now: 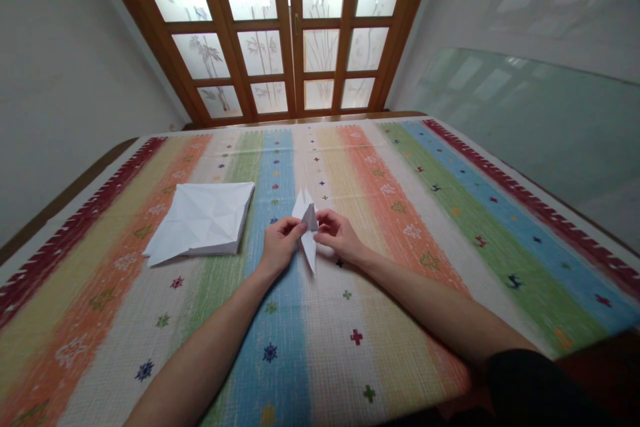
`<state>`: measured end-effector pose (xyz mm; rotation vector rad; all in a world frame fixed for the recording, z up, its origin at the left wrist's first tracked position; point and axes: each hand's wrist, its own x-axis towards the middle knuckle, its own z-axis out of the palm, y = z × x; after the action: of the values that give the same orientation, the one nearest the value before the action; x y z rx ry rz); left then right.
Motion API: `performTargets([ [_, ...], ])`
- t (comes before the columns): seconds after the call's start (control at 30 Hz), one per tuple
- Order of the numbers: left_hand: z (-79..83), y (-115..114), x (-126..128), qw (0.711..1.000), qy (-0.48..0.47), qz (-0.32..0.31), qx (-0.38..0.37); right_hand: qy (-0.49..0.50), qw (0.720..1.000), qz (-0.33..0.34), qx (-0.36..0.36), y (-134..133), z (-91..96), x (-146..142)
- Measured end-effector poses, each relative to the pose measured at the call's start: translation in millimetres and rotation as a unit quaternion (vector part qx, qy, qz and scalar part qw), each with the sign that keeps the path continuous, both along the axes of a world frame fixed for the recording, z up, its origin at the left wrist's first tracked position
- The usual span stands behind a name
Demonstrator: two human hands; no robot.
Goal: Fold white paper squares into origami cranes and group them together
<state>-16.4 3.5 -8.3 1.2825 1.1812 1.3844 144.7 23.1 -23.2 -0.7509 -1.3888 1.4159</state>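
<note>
Head view: nearest is the dark sleeve (520, 383), low on my right arm, well apart from the work. Both arms reach in over the striped cloth (390, 347). The paper (309, 245) is between my two hands, folded thin, with one sharp tip toward me and thin points at the far end. My left hand (281, 245) pinches its left side with thumb and finger. My right hand (340, 235) has its fingertips at the right edge of a small flap (311, 216); I can't tell if they squeeze it or only touch it.

To do this well, I think the left pinch should be steady but soft, so nothing turns or crumples. The right fingertips should make the small moves, close to the flap's edge, and press each bend bit by bit. Thin tips could bend if bumped, so I'd go slowly.

Left of my hands and apart from them lies a white pile (205, 217), creased on top. Farthest off, wooden doors (287, 47) with bright glass give light for seeing the folds.
</note>
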Motion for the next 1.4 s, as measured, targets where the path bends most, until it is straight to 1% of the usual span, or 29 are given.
performTargets([
  [0.17, 0.4, -1.0, 1.1, 1.000, -0.015, 0.006, -0.008, -0.012, 1.000, -0.023, 0.002, 0.9, -2.6, -3.3],
  [0.33, -0.6, -1.9, 1.9, 0.998, -0.056, -0.009, -0.008, -0.021, 0.998, -0.059, 0.011, -0.4, 0.6, -4.7],
  [0.47, -1.4, -4.0, 5.4, 0.999, -0.044, -0.003, -0.005, -0.025, 0.997, -0.079, 0.011, -4.0, 4.8, -6.4],
  [0.53, -2.1, -5.2, 7.7, 0.999, -0.037, 0.005, -0.003, -0.027, 0.994, -0.104, 0.010, -6.3, 6.5, -8.9],
  [0.63, -3.4, -6.1, 10.1, 1.000, -0.022, 0.020, 0.008, -0.008, 0.989, -0.145, 0.003, -9.4, 7.9, -13.7],
  [0.7, -4.8, -6.4, 10.3, 0.999, -0.011, 0.030, 0.018, 0.010, 0.989, -0.145, -0.010, -11.0, 7.9, -16.1],
  [0.77, -6.2, -6.7, 9.7, 0.999, 0.011, 0.033, 0.023, 0.018, 0.990, -0.136, -0.025, -12.1, 7.4, -17.2],
  [0.83, -7.4, -7.3, 8.8, 0.997, 0.062, 0.039, 0.035, 0.018, 0.990, -0.135, -0.037, -12.3, 6.5, -17.2],
  [0.93, -8.0, -8.9, 8.5, 0.983, 0.156, 0.059, 0.079, 0.015, 0.987, -0.152, -0.042, -11.6, 4.5, -16.5],
  [1.0, -7.4, -10.0, 9.0, 0.975, 0.185, 0.059, 0.109, 0.004, 0.987, -0.158, -0.035, -11.5, 3.4, -16.2],
  [1.07, -6.0, -10.6, 9.4, 0.975, 0.181, 0.044, 0.123, -0.016, 0.989, -0.149, -0.011, -12.7, 3.0, -16.0],
  [1.1, -5.2, -10.5, 9.3, 0.978, 0.168, 0.029, 0.121, -0.030, 0.990, -0.140, 0.013, -13.7, 3.3, -15.7],
  [1.17, -4.1, -9.3, 8.6, 0.987, 0.124, 0.000, 0.103, -0.072, 0.986, -0.123, 0.082, -16.0, 4.1, -14.6],
  [1.2, -4.0, -8.0, 7.9, 0.991, 0.097, -0.007, 0.087, -0.098, 0.981, -0.118, 0.122, -17.0, 4.5, -13.5],
  [1.23, -4.3, -6.4, 7.1, 0.995, 0.067, -0.003, 0.067, -0.124, 0.972, -0.116, 0.161, -17.5, 4.6, -12.3],
  [1.3, -5.6, -2.7, 5.5, 0.999, -0.001, 0.027, 0.018, -0.167, 0.953, -0.113, 0.228, -17.1, 3.7, -9.0],
  [1.37, -6.9, 0.7, 4.4, 0.995, -0.075, 0.056, -0.039, -0.205, 0.933, -0.102, 0.277, -14.8, 1.4, -5.4],
  [1.4, -7.1, 2.0, 4.2, 0.990, -0.109, 0.059, -0.061, -0.224, 0.925, -0.091, 0.294, -13.3, 0.0, -3.7],
])
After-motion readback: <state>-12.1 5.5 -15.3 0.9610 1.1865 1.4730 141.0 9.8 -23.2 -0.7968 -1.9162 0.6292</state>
